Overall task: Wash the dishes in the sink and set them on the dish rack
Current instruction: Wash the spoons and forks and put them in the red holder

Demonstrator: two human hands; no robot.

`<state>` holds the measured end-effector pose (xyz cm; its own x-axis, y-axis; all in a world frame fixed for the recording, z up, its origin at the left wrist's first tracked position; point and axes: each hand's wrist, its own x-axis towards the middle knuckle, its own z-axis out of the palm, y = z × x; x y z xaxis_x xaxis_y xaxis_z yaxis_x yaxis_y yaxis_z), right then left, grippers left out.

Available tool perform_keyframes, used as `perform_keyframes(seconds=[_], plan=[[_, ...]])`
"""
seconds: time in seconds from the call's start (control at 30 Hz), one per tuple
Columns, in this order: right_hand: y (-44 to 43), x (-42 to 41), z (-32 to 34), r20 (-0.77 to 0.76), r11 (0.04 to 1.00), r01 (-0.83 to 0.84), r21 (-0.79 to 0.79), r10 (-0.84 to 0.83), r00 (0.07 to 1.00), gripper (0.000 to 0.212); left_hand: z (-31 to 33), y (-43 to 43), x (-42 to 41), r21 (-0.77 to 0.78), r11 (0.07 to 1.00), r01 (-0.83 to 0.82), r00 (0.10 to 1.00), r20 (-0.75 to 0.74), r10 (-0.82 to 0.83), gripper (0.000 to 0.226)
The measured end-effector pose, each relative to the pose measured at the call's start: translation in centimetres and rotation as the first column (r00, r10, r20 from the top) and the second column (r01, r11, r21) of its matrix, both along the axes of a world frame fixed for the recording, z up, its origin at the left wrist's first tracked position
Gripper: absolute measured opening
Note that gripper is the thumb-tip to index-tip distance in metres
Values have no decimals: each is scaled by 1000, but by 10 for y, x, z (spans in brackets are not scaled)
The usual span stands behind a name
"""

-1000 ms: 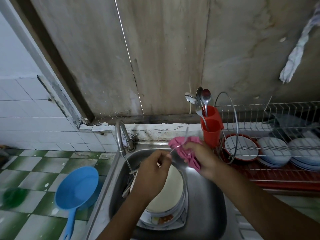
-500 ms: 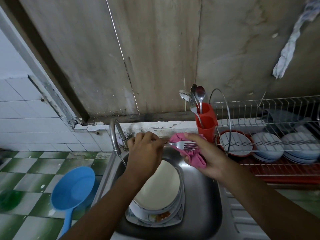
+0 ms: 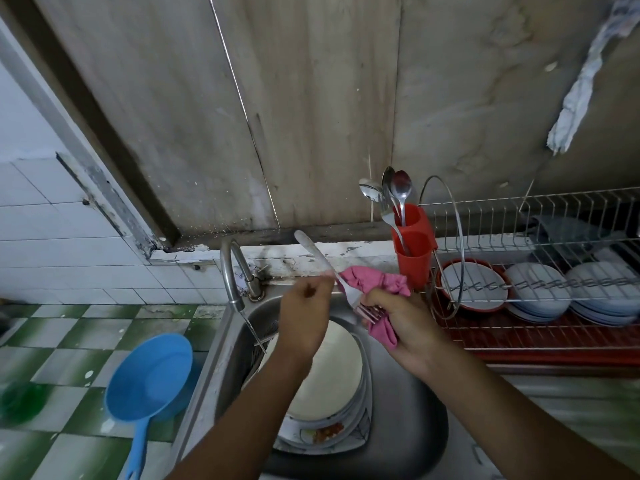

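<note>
Above the steel sink (image 3: 412, 420), my left hand (image 3: 304, 317) pinches the middle of a metal fork (image 3: 320, 259), whose handle points up and to the left. The fork's tines lie against a pink cloth (image 3: 374, 284) that my right hand (image 3: 401, 320) grips. A stack of dirty plates (image 3: 329, 393) leans in the sink under both hands, the top one cream-coloured. A thin stream of water runs from the faucet (image 3: 232, 271). To the right stands the wire dish rack (image 3: 540, 299) holding several white plates (image 3: 536, 289).
A red cutlery cup (image 3: 414, 251) with spoons and forks hangs on the rack's left end. A blue plastic scoop (image 3: 149, 379) lies on the green-and-white tiled floor left of the sink. A stained wall rises behind, with a rag hanging at top right.
The fork has turned from lying level to pointing its handle up and left. My left hand has shifted right toward the cloth. The view is slightly shifted.
</note>
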<state>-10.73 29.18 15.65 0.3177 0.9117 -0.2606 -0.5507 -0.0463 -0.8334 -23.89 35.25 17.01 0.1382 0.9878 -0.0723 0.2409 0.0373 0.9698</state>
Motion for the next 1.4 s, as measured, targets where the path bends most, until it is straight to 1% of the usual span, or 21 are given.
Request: perform_keyframes(seconds=[0.03,0.1,0.2,0.27,0.33,0.4,0.47,0.53,0.6,0.63,0.7,0.83,0.87,0.93,1.0,1.1,1.17,1.2,1.27,1.33,1.4], plan=[[-2,-5,1,50,1000,14,21,-15,999,29,-3,-1,2,-59,997,50,998,40,-48,23],[-2,-11,-2,132,999,25,46,-31,991,31,-6,0,4,-88,991,99,991,96,-91,25],[-8,-10,-8,234,999,30,13,-32,972,30,-5,7,2,-227,966,121,990,103,-99,22],[-12,-6,-8,394,999,41,-7,-35,919,26,-5,13,-3,-293,948,126,989,107,-99,18],[-14,-2,-3,513,994,102,46,-111,851,20,-8,17,-10,-273,956,111,993,66,-96,18],[-10,0,-1,657,986,127,109,-167,735,22,-11,16,-17,-193,971,137,986,-71,-153,27],[-6,-3,-2,805,984,28,173,-158,571,28,-10,10,-19,-128,966,225,958,-153,-243,33],[-3,-5,-9,923,971,-143,193,-130,363,40,-9,5,-19,-72,948,309,923,-219,-317,36],[5,0,-17,979,961,-223,165,-132,154,52,-14,0,-20,-30,934,356,893,-283,-349,37],[9,2,-17,985,966,-205,159,-140,106,56,-17,-3,-21,-26,928,371,888,-283,-363,36],[10,-1,-17,985,980,-114,163,-156,73,57,-19,-7,-24,-26,923,385,885,-274,-377,34],[2,-14,-20,981,964,-194,183,-167,98,52,-14,-7,-31,-18,920,391,880,-286,-379,36],[4,-10,-21,980,968,-184,173,-150,129,52,-15,-8,-33,-35,921,388,883,-274,-382,33],[12,-3,-22,970,986,-64,151,-136,202,50,-17,-10,-34,-87,921,379,887,-249,-389,29],[12,-9,-20,976,985,-17,169,-165,140,54,-20,-11,-34,-133,926,354,907,-191,-375,28],[-5,-23,-24,985,965,-201,170,-165,43,61,-19,-10,-37,-186,926,329,935,-77,-347,24],[2,-12,-30,988,976,-157,153,-152,22,57,-16,-15,-39,-210,918,337,935,-40,-353,22],[11,-5,-32,988,985,-92,146,-141,56,54,-15,-17,-41,-221,915,337,935,-33,-352,22],[27,3,-34,977,995,30,92,-96,188,43,-15,-21,-42,-240,915,324,940,-25,-340,21],[39,6,-31,916,993,113,33,-76,393,28,-16,-23,-41,-252,923,290,951,-31,-308,20],[44,10,-36,786,986,157,-45,-62,615,14,-17,-23,-40,-242,938,246,964,-41,-264,21]])
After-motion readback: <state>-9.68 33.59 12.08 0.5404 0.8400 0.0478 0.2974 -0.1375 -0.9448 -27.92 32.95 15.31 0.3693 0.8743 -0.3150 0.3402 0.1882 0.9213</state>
